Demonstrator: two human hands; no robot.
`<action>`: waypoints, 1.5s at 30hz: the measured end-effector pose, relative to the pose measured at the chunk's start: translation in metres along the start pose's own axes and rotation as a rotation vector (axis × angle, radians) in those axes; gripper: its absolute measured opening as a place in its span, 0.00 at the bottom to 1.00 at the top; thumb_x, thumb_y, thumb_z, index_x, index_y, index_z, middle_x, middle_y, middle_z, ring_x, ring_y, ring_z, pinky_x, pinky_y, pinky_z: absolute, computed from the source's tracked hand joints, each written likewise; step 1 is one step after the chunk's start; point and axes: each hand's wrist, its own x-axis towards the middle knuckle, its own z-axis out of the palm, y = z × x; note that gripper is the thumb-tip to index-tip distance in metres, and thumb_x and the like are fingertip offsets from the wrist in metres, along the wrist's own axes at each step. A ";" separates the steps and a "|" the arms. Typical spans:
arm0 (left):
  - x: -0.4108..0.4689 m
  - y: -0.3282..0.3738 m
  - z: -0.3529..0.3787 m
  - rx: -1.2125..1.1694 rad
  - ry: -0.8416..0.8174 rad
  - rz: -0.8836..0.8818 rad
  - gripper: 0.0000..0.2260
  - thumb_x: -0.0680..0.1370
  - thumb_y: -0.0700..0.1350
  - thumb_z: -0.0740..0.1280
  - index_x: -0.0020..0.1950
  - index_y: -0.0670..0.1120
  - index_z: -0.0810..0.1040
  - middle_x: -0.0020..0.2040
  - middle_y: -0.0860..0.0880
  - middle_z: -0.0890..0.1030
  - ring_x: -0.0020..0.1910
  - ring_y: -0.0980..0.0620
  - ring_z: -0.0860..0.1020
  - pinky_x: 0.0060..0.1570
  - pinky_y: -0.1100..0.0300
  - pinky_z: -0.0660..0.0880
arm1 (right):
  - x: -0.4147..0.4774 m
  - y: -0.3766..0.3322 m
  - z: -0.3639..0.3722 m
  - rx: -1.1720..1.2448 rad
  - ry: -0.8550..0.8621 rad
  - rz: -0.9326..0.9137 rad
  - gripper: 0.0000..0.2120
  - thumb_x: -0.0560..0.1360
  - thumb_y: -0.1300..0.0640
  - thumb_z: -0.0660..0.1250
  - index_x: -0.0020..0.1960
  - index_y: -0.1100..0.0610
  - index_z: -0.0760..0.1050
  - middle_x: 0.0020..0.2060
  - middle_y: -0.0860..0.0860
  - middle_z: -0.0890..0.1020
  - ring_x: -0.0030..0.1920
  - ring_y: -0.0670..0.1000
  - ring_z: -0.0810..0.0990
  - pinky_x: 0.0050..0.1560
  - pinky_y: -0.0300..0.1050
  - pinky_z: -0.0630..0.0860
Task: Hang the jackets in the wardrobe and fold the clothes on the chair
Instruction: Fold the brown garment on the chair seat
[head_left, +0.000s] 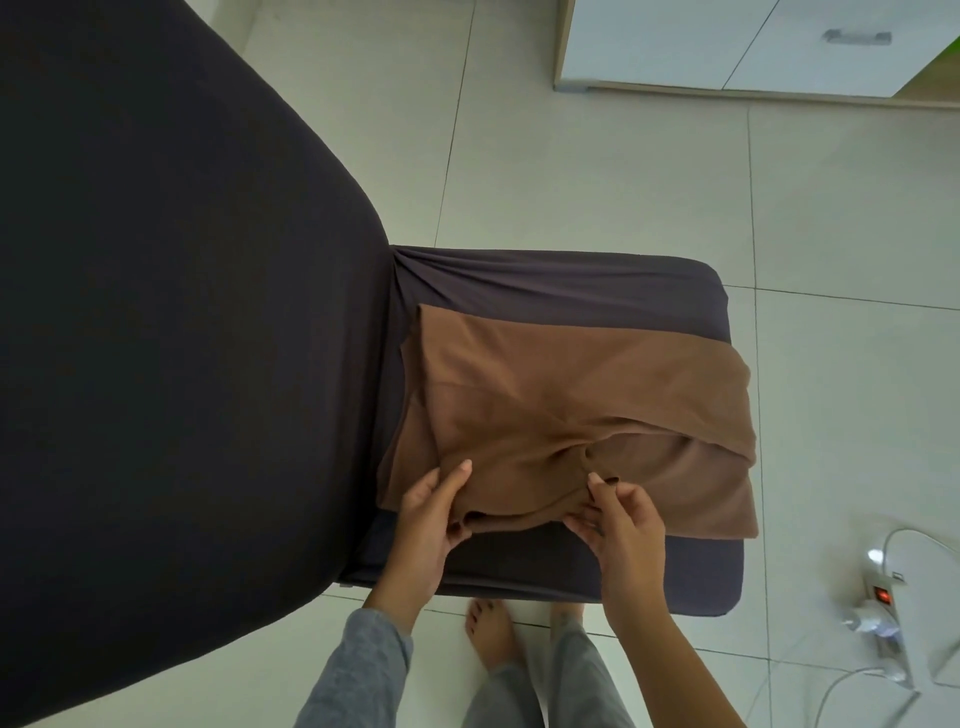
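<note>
While the left hand (434, 519) and right hand (621, 522) each pinch the near edge of the brown cloth (545, 410), part-folded on the chair (571, 291) seat, uneven pulling may crease the bunched middle or drag the overhanging right side off.

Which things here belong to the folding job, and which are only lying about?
Part of the job:
- brown cloth, on the seat
- chair
- left hand and right hand, each with a grip on the cloth's near edge

Lying about:
- power strip, on the floor
- white cable
</note>
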 end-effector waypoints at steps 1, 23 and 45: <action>0.003 0.008 0.006 -0.030 0.012 0.019 0.06 0.77 0.43 0.67 0.52 0.44 0.80 0.50 0.47 0.82 0.47 0.50 0.80 0.42 0.56 0.77 | 0.001 -0.004 0.003 0.016 0.001 -0.026 0.11 0.76 0.62 0.65 0.36 0.60 0.68 0.30 0.55 0.79 0.32 0.50 0.81 0.34 0.40 0.80; 0.091 0.025 0.022 1.741 0.096 0.791 0.37 0.67 0.69 0.22 0.73 0.54 0.34 0.74 0.49 0.32 0.72 0.52 0.30 0.71 0.56 0.31 | 0.096 -0.009 -0.021 -1.500 -0.027 -0.776 0.31 0.77 0.35 0.36 0.76 0.48 0.47 0.76 0.48 0.50 0.76 0.51 0.45 0.73 0.49 0.35; 0.051 -0.004 0.190 1.294 0.130 1.361 0.12 0.77 0.48 0.60 0.49 0.44 0.80 0.51 0.47 0.78 0.54 0.51 0.74 0.58 0.57 0.67 | 0.169 -0.036 -0.185 -1.002 0.094 -0.541 0.05 0.78 0.59 0.61 0.51 0.53 0.75 0.49 0.47 0.77 0.38 0.51 0.78 0.36 0.45 0.74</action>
